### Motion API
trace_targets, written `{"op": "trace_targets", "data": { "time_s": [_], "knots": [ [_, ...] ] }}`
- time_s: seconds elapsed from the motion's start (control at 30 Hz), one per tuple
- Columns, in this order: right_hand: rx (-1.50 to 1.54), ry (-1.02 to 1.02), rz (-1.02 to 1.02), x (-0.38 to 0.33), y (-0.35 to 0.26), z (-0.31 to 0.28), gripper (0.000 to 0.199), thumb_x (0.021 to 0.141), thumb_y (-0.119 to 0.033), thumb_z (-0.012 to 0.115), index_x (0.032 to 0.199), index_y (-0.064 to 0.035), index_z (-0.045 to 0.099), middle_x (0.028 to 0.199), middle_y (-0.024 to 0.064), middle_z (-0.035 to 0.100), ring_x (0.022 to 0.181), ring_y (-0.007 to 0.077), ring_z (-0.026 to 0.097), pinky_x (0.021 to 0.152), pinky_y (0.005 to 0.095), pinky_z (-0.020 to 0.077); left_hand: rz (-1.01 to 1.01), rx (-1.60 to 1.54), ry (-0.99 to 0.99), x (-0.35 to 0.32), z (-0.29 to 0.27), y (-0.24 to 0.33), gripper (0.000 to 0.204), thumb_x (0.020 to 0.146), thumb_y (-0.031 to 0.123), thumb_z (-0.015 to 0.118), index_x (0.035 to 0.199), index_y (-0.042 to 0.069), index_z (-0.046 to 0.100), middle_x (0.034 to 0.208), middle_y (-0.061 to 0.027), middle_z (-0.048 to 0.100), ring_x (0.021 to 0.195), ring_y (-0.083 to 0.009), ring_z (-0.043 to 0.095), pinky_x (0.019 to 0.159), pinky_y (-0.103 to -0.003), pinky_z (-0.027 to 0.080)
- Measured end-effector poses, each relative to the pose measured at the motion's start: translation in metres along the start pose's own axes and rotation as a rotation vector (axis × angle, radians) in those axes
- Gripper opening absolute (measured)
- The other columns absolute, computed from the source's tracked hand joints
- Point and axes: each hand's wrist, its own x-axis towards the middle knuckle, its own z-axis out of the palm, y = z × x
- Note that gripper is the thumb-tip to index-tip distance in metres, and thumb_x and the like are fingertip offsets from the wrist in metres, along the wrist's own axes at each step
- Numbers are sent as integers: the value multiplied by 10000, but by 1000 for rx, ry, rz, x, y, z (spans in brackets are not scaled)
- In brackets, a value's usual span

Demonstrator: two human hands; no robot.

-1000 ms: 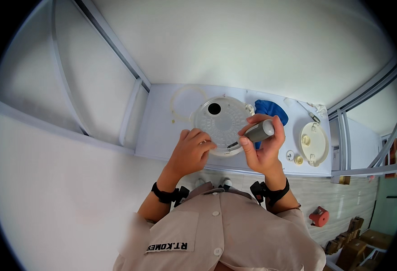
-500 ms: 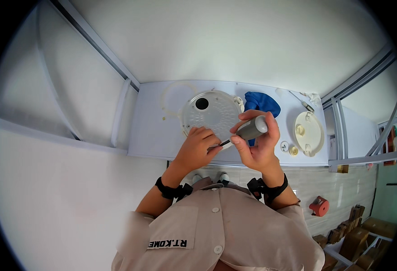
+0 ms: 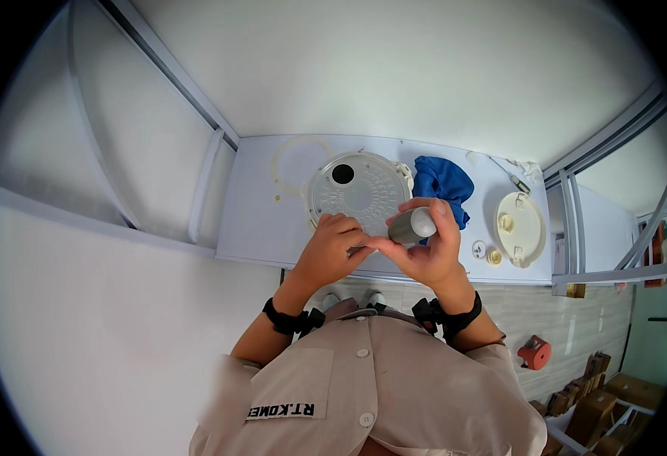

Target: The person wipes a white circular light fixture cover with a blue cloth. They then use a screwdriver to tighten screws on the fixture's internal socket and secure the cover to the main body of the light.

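My right hand (image 3: 434, 260) is wrapped round the thick grey handle of a screwdriver (image 3: 409, 228), its pale rounded end facing up. Close against it, my left hand (image 3: 329, 249) is closed in a pinch by the tool's tip; my fingers hide the tip and whatever they hold. Both hands are over the near edge of a round, whitish lid-like disc (image 3: 364, 199) with a black circle (image 3: 342, 174) at its upper left. A crumpled blue cloth (image 3: 444, 182) lies just right of the disc, partly behind my right hand.
The white table (image 3: 254, 232) also carries a thin cream ring (image 3: 274, 163), a round cream cover (image 3: 529, 226), a second screwdriver (image 3: 519, 182), and small round parts (image 3: 494, 256). Metal frame posts stand at both sides. A red stool (image 3: 535, 353) and cardboard boxes (image 3: 596, 410) are on the floor.
The screwdriver has tipped more upright and moved slightly left and down in my right hand. Its shaft, visible before, is now hidden, and my hands are closer together.
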Motion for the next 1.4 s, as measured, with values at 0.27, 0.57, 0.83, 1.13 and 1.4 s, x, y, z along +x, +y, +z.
{"op": "trace_targets", "data": {
  "time_s": [0.27,0.57,0.83,1.13,1.4],
  "knots": [
    [-43,24,-105,20,-2,-5,958,686,-313,1032,1498,-104,567,948,65,653,712,204,604,543,296,484,-16,13,2,-3,4,-5,123,840,177,870,900,125,777,902,7,670,911,-234,625,851,-413,422],
    [-205,111,-117,22,-11,2,740,741,-251,988,1381,-65,667,842,59,619,646,207,561,532,312,461,-6,-1,51,-1,5,-2,126,838,164,872,922,131,783,881,4,654,884,-230,620,838,-407,416],
    [-98,-63,6,34,-16,-10,574,796,-159,924,1311,-47,697,912,94,676,691,230,602,565,317,489,-21,1,37,0,3,0,138,810,166,887,893,122,786,893,5,666,887,-221,623,832,-399,417],
    [287,-240,177,39,-17,-18,494,842,-106,883,1289,-41,682,1208,148,743,937,314,715,785,395,580,-25,0,24,-1,2,-2,137,805,170,892,889,119,797,901,0,682,900,-221,631,847,-393,421],
    [78,-101,45,46,-17,-27,525,830,-105,908,1307,-62,692,1043,123,690,835,270,631,732,346,534,-42,-24,-5,0,0,-1,142,799,157,890,894,108,797,917,-9,694,912,-228,635,865,-396,422]
  ]
}}
